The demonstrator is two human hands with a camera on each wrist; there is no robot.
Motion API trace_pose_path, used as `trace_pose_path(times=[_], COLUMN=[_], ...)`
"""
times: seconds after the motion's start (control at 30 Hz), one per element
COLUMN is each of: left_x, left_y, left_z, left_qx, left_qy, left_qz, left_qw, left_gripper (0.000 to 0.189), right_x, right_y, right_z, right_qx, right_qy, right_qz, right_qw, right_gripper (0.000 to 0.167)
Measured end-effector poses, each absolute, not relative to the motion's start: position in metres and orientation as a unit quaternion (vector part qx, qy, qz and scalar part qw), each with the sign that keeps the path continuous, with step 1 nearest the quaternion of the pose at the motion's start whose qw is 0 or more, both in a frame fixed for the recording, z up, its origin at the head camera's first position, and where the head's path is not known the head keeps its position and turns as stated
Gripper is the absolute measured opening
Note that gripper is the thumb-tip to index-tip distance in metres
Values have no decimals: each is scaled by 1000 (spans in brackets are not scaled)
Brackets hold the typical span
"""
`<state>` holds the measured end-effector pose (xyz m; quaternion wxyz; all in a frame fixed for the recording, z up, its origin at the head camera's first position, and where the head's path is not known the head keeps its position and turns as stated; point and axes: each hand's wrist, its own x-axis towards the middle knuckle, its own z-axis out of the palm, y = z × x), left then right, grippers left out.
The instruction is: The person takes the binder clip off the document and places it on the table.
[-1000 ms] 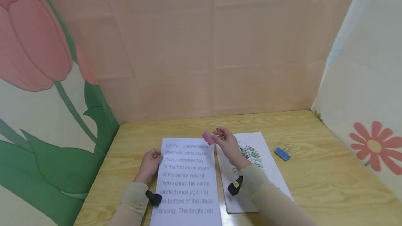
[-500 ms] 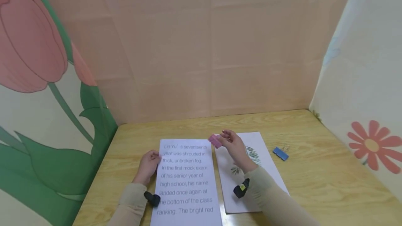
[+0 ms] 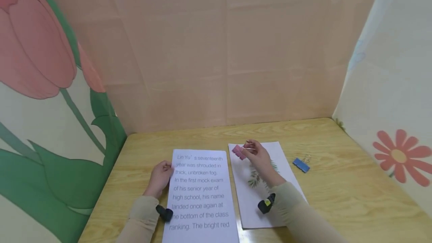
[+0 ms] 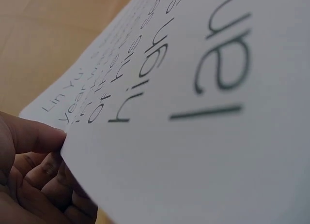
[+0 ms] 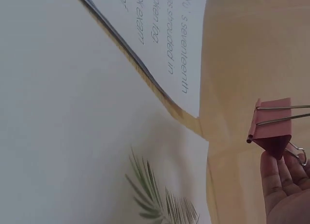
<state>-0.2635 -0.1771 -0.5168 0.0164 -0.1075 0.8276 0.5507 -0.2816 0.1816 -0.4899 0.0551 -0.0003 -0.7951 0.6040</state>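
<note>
My left hand (image 3: 160,177) pinches the left edge of a white sheet of printed text (image 3: 202,183), thumb on the printed side; in the left wrist view that edge of the sheet (image 4: 160,156) bends up off the table. Over the second stack of paper, my right hand (image 3: 262,163) holds a pink binder clip (image 3: 239,152) by its wire handles. The right wrist view shows the clip (image 5: 273,120) with its wire loops and the right fingers (image 5: 273,178) beneath it. Its mouth grips no paper.
A stack of white paper with a green leaf print (image 3: 254,209) lies right of the text sheet, a narrow gap between them. A blue binder clip (image 3: 301,165) rests farther right on the wooden table (image 3: 354,190). A pink cloth (image 3: 216,66) hangs behind.
My right hand has moved right with the pink binder clip, from the text sheet's upper right corner to over the leaf-print stack. My left hand stays at the sheet's edge.
</note>
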Motion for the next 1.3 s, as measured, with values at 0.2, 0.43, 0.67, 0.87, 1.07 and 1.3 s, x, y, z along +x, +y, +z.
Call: trace_pose_path(times=[0.2, 0.43, 0.67, 0.87, 1.07, 1.3], left_x=[-263, -263, -264, -264, -262, -263], left_y=[-177, -176, -175, -174, -173, -172], left_z=[-515, -514, -514, -516, -515, -515], left_qx=[-104, -111, -120, -118, -110, -117], left_qy=[830, 834, 835, 836, 835, 835], left_qz=[547, 541, 537, 536, 539, 537], left_qw=[14, 14, 10, 6, 9, 11], left_gripper=[11, 11, 11, 10, 11, 12], right_x=[-275, -269, -265, -262, -257, -252], right_y=[197, 213, 224, 237, 252, 262], right_z=[-487, -488, -496, -499, -504, -504], right_qx=[3, -8, -18, -23, -44, -69], right_qy=[-826, -828, -821, -816, -820, -823], right_qz=[561, 558, 567, 574, 569, 563], right_qw=[52, 52, 63, 66, 45, 29], right_gripper=[60, 63, 58, 63, 73, 79])
